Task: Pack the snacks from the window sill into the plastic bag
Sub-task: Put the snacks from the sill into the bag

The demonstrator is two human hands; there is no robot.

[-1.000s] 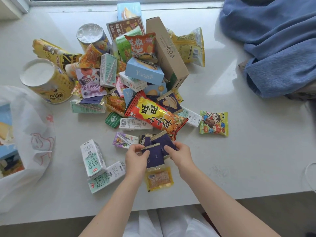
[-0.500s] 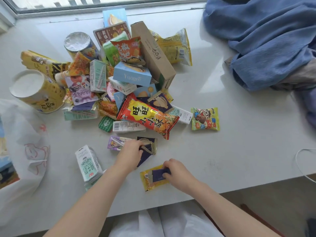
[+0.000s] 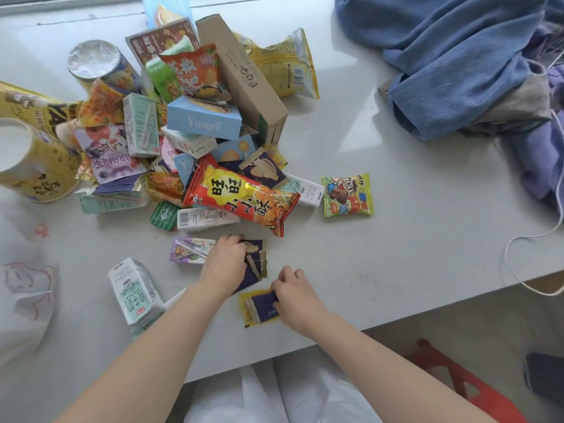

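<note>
A heap of snacks [image 3: 198,129] covers the white window sill [image 3: 381,227]: boxes, cans, bags and milk cartons. My left hand [image 3: 224,265] presses down on several small dark blue packets [image 3: 256,261] near the front edge. My right hand [image 3: 294,296] pinches another dark blue packet [image 3: 264,303] that lies on a small yellow packet [image 3: 247,312]. The white plastic bag [image 3: 24,288] lies open at the far left. A red and yellow snack bag [image 3: 241,198] lies just beyond my hands.
A milk carton [image 3: 134,291] stands left of my left arm, a purple carton [image 3: 190,250] beside that hand. A green cartoon packet [image 3: 348,195] lies alone to the right. Blue clothes [image 3: 451,56] fill the back right. A white cable [image 3: 518,261] hangs over the right edge.
My hands have split the stack of dark blue packets. The left hand stayed on most of them, the right hand drew one packet back onto the yellow packet near the sill's edge.
</note>
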